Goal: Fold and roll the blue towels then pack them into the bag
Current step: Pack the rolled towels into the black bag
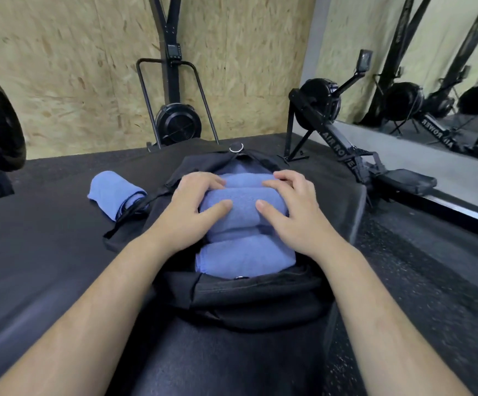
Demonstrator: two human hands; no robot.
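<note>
Rolled towel [242,205] crosswise, left-right, in bag [260,292]

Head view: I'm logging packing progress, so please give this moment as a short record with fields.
bag: black, open, lying on the floor
rolls in bag: three show in a row, far roll, middle roll, near roll
loose roll: on the floor left of the bag, a strap across its end
left hand: grips the middle roll's left end
right hand: grips its right end
left to pack: the loose roll
</note>
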